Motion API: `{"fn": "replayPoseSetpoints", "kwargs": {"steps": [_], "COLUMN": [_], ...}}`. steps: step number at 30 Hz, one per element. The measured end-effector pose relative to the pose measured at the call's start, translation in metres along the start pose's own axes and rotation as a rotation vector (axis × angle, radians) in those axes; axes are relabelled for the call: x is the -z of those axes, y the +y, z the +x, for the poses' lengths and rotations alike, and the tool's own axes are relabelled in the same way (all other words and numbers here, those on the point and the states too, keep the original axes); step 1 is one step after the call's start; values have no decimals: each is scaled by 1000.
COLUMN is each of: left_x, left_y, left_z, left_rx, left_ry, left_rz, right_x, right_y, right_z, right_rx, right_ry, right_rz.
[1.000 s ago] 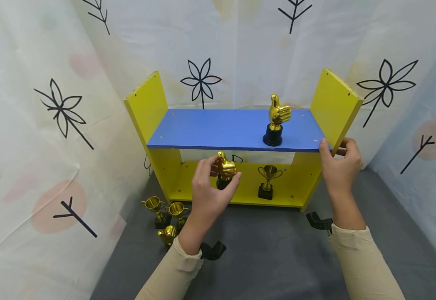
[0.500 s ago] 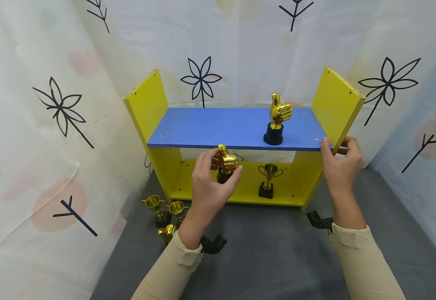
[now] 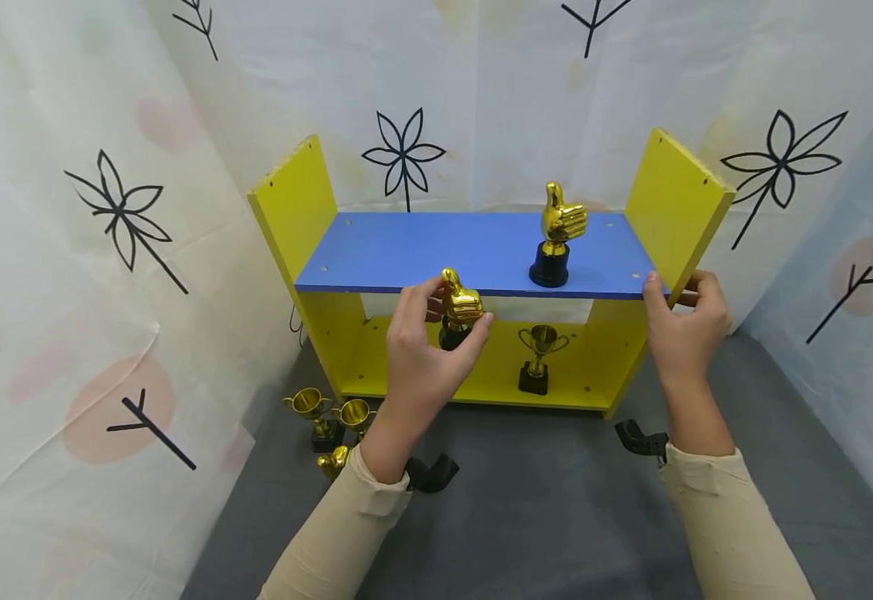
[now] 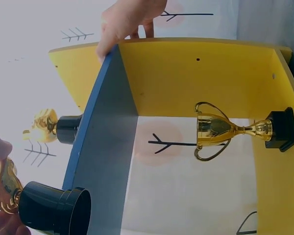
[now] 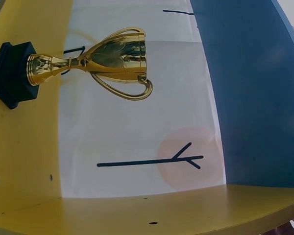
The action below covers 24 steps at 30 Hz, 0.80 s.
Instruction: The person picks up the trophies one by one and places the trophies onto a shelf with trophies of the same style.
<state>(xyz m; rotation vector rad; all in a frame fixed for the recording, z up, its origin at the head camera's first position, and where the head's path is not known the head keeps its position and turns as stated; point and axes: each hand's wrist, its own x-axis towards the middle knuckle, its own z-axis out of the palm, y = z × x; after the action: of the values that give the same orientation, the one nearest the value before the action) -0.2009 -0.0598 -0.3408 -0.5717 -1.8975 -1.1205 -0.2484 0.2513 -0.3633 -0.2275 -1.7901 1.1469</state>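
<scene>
My left hand (image 3: 429, 354) pinches a gold thumbs-up trophy (image 3: 462, 307) by its gold part, in front of the blue shelf's front edge. In the left wrist view its black base (image 4: 54, 208) hangs free of the board. My right hand (image 3: 685, 329) grips the front edge of the shelf unit's right yellow side panel (image 3: 676, 204), the thumb by the corner of the blue shelf (image 3: 406, 250). Another thumbs-up trophy (image 3: 562, 223) stands upright on the blue shelf, toward the right. A gold cup trophy (image 3: 543, 342) stands on the yellow bottom board below.
On the grey floor (image 3: 541, 500) left of the unit stand two cup trophies, a left one (image 3: 309, 406) and a right one (image 3: 356, 414). A gold thumbs-up piece (image 3: 331, 461) is beside them, partly hidden by the left sleeve. Patterned white cloth (image 3: 511, 100) hangs behind.
My left hand has raised the thumbs-up trophy from below the blue shelf's edge to about its height, slightly rightward. My right hand keeps its grip on the side panel.
</scene>
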Motion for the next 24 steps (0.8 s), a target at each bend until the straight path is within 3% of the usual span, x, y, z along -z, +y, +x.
{"fn": "replayPoseSetpoints", "kwargs": {"steps": [24], "left_x": [-1], "left_y": [7], "left_z": [18], "left_rx": [-36], "left_ry": [15], "left_rz": [-1], "right_x": [-2], "right_y": [2], "right_z": [1], "right_rx": [-3], "right_ry": [13], "right_rz": [19]}}
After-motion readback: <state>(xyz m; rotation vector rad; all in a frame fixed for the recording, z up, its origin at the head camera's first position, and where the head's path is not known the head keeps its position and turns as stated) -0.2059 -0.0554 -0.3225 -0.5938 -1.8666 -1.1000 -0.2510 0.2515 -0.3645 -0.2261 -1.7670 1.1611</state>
